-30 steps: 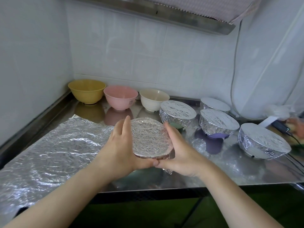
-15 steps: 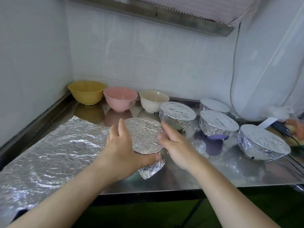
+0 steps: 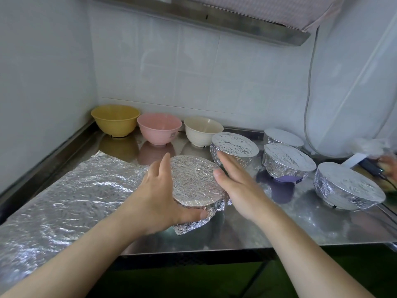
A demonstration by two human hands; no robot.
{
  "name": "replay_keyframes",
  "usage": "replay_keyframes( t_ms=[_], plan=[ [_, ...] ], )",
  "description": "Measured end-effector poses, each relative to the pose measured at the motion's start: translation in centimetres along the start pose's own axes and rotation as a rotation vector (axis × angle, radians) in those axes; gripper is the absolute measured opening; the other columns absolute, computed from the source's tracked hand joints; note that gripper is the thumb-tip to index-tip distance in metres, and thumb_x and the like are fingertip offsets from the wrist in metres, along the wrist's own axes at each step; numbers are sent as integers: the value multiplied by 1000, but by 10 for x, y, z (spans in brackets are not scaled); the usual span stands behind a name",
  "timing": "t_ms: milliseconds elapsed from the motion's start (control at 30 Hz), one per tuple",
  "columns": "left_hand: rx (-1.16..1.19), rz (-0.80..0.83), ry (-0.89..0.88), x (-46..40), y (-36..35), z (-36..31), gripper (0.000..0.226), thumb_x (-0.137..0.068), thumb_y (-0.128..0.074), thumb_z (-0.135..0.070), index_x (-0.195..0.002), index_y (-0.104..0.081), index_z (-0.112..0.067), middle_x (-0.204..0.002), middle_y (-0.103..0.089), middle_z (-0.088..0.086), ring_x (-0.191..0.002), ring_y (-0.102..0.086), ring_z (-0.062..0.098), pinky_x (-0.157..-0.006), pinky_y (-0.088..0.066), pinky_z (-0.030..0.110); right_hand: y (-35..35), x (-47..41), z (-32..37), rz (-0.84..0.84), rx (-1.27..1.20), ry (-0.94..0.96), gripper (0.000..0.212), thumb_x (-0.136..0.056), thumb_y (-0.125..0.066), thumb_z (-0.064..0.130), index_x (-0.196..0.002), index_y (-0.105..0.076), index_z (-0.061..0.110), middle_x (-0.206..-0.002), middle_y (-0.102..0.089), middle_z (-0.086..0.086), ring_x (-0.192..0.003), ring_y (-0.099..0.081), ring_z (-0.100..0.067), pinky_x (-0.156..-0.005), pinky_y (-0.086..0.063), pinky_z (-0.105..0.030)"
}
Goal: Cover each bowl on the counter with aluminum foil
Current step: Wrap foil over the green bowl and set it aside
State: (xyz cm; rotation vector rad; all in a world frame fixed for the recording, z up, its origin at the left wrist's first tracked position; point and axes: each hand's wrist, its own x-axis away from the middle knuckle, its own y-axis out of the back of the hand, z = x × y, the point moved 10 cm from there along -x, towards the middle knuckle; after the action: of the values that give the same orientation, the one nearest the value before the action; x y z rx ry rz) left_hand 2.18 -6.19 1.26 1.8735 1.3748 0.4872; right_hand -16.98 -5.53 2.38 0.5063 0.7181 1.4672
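The foil-wrapped bowl (image 3: pixel 194 182) now sits on the counter (image 3: pixel 247 229); 1 s ago you held it up in both hands. Your left hand (image 3: pixel 159 196) cups its near side, thumb on a loose flap; your right hand (image 3: pixel 234 186) has come away, fingers straight. 5 bowls wrapped. Yellow bowl (image 3: pixel 115 120), pink bowl (image 3: pixel 159 128) and cream bowl (image 3: pixel 203 130) stand uncovered, apparently empty.

Steel counter (image 3: pixel 247 231) w/ bowls (image 3: pixel 159 131), foil sheet (image 3: pixel 64 196)
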Motion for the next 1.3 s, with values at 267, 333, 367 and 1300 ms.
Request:
replay_keyframes(
  t_ms=[267,333,367,1300],
  plan=[
    [33,-1,-20,-4,-2,6,165,-43,-82,-87,-164,11,-27,-170,-3,-7,-155,-21,17,-122,-30,34,-27,3,-9,115,-109,-12,87,-96,-53,74,-167,-11,47,-166,2,40,-133,-1,38,-126,-5,-24],
    [38,-3,-30,-6,-2,7,165,-43,-84,-84,-165,10,-25,-171,-5,-6,-154,-21,16,-120,-29,30,-26,4,-15,153,-157,0,119,-71,-63,93,-166,-8,49,-169,3,38,-144,-3,29,-131,-5,-32],
    [38,-7,-35,-7,-2,7,165,-43,-84,-83,-165,9,-24,-171,-5,-5,-155,-21,16,-120,-28,30,-25,5,-16,169,-149,18,131,-62,-67,97,-167,-7,46,-170,3,36,-149,-3,24,-132,-6,-34],
    [-13,-53,-28,3,0,-7,160,-43,-63,-103,-163,9,-26,-168,0,-12,-157,-5,17,-127,-25,42,-13,22,-14,60,-169,75,89,-87,-63,62,-165,-26,40,-163,-24,36,-142,-22,26,-121,-23,-17]
  ],
)
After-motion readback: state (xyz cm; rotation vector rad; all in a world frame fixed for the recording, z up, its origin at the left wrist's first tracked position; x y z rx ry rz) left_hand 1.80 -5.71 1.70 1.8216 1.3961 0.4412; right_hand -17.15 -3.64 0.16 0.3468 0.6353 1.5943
